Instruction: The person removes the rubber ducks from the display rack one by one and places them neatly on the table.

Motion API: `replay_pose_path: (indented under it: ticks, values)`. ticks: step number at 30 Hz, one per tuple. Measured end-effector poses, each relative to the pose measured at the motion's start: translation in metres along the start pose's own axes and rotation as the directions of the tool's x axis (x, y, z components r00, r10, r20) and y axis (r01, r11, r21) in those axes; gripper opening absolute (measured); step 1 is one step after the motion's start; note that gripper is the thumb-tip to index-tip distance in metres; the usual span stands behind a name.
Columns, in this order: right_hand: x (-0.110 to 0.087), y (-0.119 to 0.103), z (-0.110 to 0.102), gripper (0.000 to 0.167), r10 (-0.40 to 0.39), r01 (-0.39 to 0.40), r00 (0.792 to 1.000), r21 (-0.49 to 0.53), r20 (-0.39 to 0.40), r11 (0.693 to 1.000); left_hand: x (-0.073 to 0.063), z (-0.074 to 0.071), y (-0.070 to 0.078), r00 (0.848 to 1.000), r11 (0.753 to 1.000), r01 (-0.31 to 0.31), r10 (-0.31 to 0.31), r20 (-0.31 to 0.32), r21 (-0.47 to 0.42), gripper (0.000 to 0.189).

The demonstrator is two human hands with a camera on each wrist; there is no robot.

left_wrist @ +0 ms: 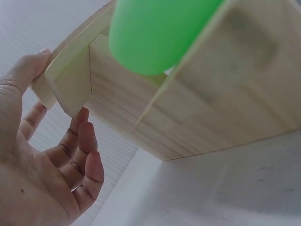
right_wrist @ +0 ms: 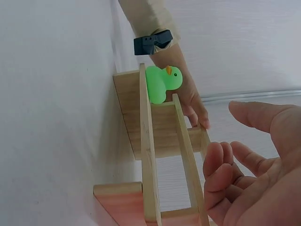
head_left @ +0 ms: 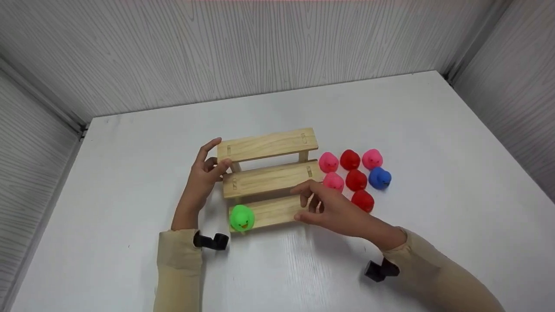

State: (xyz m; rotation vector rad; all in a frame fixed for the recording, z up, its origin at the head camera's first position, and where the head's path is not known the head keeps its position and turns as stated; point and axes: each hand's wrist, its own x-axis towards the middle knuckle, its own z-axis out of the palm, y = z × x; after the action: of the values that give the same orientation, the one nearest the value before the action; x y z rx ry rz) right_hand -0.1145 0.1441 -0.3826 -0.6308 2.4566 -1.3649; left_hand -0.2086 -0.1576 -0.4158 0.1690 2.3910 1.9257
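A three-tier wooden shelf [head_left: 269, 145] stands on the table. My left hand [head_left: 204, 175] holds its upper left end; in the left wrist view the thumb [left_wrist: 29, 70] lies along the top plank and the fingers curl by the side board. A green rubber duck [head_left: 242, 218] sits at the left end of the lowest step, facing the front. Over the right end of that step hovers my right hand [head_left: 331, 210], thumb and fingers apart and loosely bent, nothing between them. In the right wrist view the same duck [right_wrist: 162, 84] shows beyond the fingers.
Right of the shelf, several rubber ducks stand in a cluster: pink ones [head_left: 373, 159], red ones [head_left: 356, 180] and one blue duck [head_left: 380, 178]. The right hand partly overlaps this group. Grey wood-grain walls [head_left: 260, 47] border the white table [head_left: 151, 143] at the back and sides.
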Motion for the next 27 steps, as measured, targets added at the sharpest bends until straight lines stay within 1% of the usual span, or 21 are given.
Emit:
replay_pose_path:
  ticks: [6,13,17,24,27]
  values:
    - [0.008,-0.008,0.013,0.05,-0.013,0.012,0.999,0.012,0.049,1.0,0.0,0.001,0.001,1.0,1.0,0.003,-0.003,0.01,0.005,0.06]
    - [0.02,-0.02,0.033,0.05,-0.027,0.023,0.997,0.057,0.072,0.998,0.0,0.001,0.0,1.0,1.0,0.005,-0.005,0.004,-0.003,0.061]
    - [0.026,-0.025,0.042,0.049,-0.057,0.05,0.994,0.074,0.089,0.996,0.0,0.001,-0.001,1.0,1.0,0.004,-0.004,-0.002,-0.003,0.061]
    - [0.034,-0.028,0.055,0.046,-0.066,0.059,0.995,0.083,0.081,0.995,0.0,0.001,0.001,1.0,1.0,0.014,-0.014,-0.001,-0.001,0.061]
    - [0.038,-0.029,0.06,0.047,-0.072,0.067,0.995,0.068,0.074,0.995,0.0,0.001,0.001,1.0,1.0,0.013,-0.013,-0.002,-0.004,0.06]
